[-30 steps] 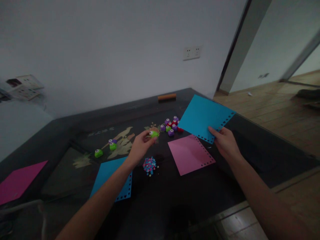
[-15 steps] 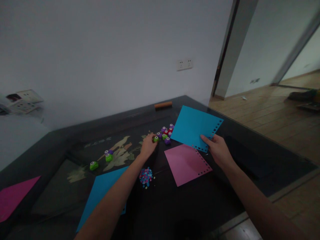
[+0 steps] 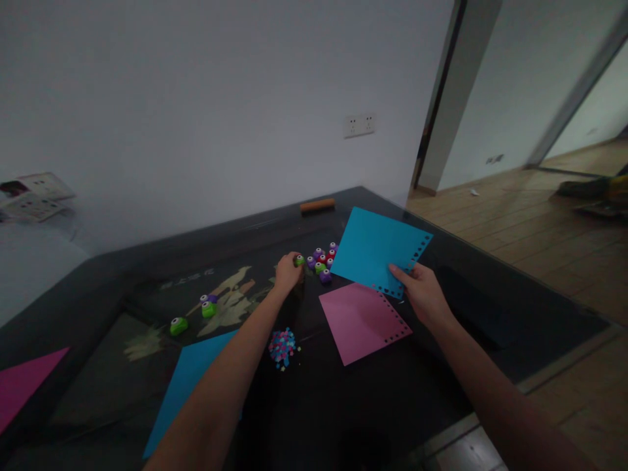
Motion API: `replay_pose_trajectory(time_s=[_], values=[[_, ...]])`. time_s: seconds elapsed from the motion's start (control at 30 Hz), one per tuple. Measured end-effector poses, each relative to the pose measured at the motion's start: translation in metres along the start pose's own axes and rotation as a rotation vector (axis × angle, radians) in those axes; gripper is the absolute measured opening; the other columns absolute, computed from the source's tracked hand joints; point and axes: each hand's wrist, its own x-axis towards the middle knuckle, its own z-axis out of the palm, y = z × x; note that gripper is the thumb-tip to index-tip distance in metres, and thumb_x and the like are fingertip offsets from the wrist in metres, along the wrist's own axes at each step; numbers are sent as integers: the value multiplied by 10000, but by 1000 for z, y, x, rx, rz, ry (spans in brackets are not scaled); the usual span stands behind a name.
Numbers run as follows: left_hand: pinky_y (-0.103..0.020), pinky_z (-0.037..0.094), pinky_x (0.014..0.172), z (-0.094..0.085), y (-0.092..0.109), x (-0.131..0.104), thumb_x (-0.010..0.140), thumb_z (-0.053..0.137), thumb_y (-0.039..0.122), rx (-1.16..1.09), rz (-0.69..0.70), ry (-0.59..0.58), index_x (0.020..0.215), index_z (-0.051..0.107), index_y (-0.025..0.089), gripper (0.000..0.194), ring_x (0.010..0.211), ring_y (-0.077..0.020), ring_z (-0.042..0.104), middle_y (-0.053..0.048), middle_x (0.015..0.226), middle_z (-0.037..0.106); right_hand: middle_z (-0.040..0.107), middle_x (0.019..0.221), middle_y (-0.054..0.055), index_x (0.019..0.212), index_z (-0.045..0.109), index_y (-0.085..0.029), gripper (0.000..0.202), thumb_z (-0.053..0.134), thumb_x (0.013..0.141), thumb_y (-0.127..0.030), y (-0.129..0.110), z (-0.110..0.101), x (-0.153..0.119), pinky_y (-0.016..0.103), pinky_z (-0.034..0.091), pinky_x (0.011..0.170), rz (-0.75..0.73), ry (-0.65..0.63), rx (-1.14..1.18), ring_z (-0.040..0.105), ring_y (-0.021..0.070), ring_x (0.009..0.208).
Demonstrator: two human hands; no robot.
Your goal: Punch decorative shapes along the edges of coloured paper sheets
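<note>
My left hand (image 3: 288, 271) is closed on a small green one-eyed hole punch or toy (image 3: 299, 261), its white eye showing at the fingertips. Right beside it sits a cluster of similar purple, red and green one-eyed pieces (image 3: 324, 276). My right hand (image 3: 420, 288) pinches a blue sheet (image 3: 377, 248) by its lower right corner, thumb on top; small holes run along two of its edges. Under and in front of that sheet lies a pink sheet (image 3: 360, 324) with holes along its right edge. A heap of tiny coloured paper bits (image 3: 282, 347) lies between my forearms.
Left on the dark table (image 3: 314, 418) are two green one-eyed pieces (image 3: 179, 326) and a purple one. A second blue sheet (image 3: 189, 373) lies partly under my left forearm. A magenta sheet (image 3: 29, 386) is far left, and an orange-brown stick (image 3: 317, 205) near the wall.
My left hand has shifted slightly up and away, with the green one-eyed piece now at its fingertips, higher than before. My right hand keeps the blue sheet; the view has shifted slightly.
</note>
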Motion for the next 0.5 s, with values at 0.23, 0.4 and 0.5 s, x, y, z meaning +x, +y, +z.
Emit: replay_pose_trajectory(time_s=[0.23, 0.4, 0.5], values=[[-307, 473, 796, 12, 5, 8, 790, 575, 142, -40, 15, 3, 1041, 627, 176, 258, 937, -211, 618, -97, 1018, 661, 725, 972, 91, 895, 685, -181, 406, 793, 586, -421, 0, 0, 1, 399, 551, 749, 2, -11, -6, 684, 240, 808], [-334, 461, 866, 13, 8, 9, 778, 587, 116, -71, 32, -16, 1051, 633, 166, 282, 1002, -224, 603, -97, 1050, 656, 728, 951, 84, 876, 691, -184, 383, 793, 591, -419, 0, 0, 0, 399, 545, 754, 8, -14, -14, 680, 231, 787], [-368, 468, 873, 12, 9, 10, 782, 588, 106, -106, 23, -20, 1098, 610, 147, 320, 983, -219, 615, -96, 1070, 658, 729, 942, 76, 876, 695, -190, 387, 802, 581, -417, 0, 0, 0, 394, 541, 765, 6, -15, -3, 680, 228, 789]])
